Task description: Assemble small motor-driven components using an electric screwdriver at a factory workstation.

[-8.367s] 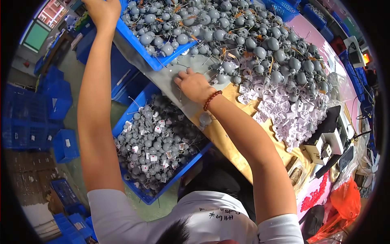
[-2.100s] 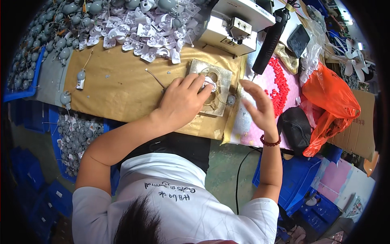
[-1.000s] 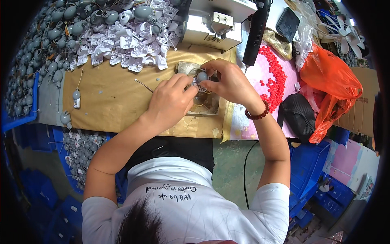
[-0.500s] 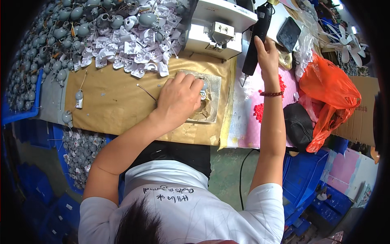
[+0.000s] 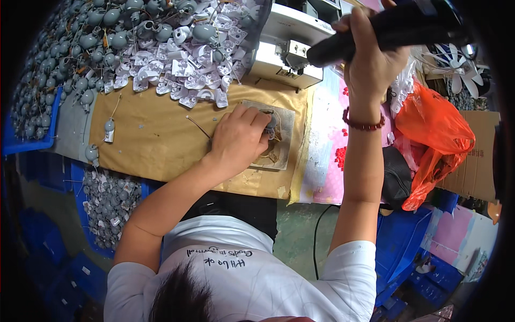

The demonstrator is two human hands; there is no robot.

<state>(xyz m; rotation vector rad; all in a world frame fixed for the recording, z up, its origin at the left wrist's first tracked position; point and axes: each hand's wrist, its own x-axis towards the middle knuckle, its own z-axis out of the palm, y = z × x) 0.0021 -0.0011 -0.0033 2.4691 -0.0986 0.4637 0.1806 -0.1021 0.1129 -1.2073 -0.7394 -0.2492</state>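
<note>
My left hand [image 5: 237,140] is closed on a small grey rounded part with a white piece [image 5: 272,122], pressing it onto a square metal plate [image 5: 288,134] with a worn brown middle. The fingers partly cover the part. A thin wire [image 5: 198,126] runs out from beside this hand across the brown sheet. Raised above the bench's right side, my right hand [image 5: 370,67] is wrapped round a black electric screwdriver [image 5: 413,26], which lies tilted nearly level. Its tip cannot be made out.
White plastic housings [image 5: 182,70] and grey ball-shaped parts [image 5: 80,43] are heaped at the back left. A white metal machine [image 5: 284,61] stands behind the plate. Red bits [image 5: 340,156] lie on the pink sheet, beside an orange bag [image 5: 434,134]. A blue crate [image 5: 88,212] of parts sits below the bench.
My right hand has lifted the black screwdriver up toward the head and swung it from upright to nearly level. My left hand stays at the plate, its fingers slightly shifted.
</note>
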